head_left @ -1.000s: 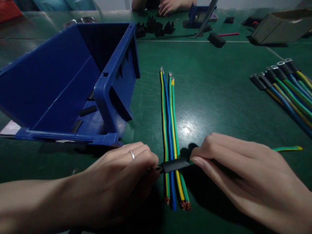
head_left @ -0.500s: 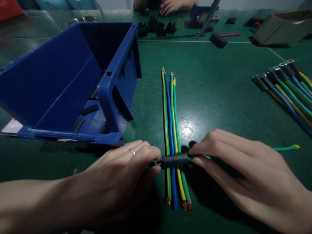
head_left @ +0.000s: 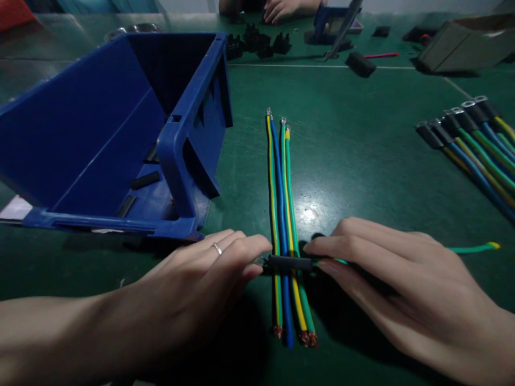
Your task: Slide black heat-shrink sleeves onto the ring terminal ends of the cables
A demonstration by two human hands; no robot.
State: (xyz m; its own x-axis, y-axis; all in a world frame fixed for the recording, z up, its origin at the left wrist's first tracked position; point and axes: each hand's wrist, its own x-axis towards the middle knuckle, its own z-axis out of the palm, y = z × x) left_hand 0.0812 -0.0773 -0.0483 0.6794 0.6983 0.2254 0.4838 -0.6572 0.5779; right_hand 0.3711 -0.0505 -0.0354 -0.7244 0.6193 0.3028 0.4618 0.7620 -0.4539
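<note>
A black heat-shrink sleeve [head_left: 290, 262] lies crosswise over several cut wires [head_left: 284, 214], some green and yellow, one blue. From its left end sticks a ring terminal [head_left: 260, 261], held between the thumb and forefinger of my left hand [head_left: 213, 279], which wears a ring. At the sleeve's right end, my right hand [head_left: 390, 273] pinches a green wire [head_left: 341, 261] whose far end [head_left: 478, 248] shows past the knuckles. The wires underneath have metal terminals at the top and bare copper strands on some lower ends.
A blue bin [head_left: 177, 161] with several black sleeves [head_left: 145, 180] stands at the left. More sleeved wires with ring terminals [head_left: 470, 120] lie at the right. Across the table are black parts [head_left: 257, 43], a cardboard box [head_left: 466, 45] and another person's hand [head_left: 277, 9].
The ring terminal and black sleeve have turned about their length; the sleeve now looks narrower. My left fingertip has shifted right, and my right forefinger slightly left. The wires beneath lie as before.
</note>
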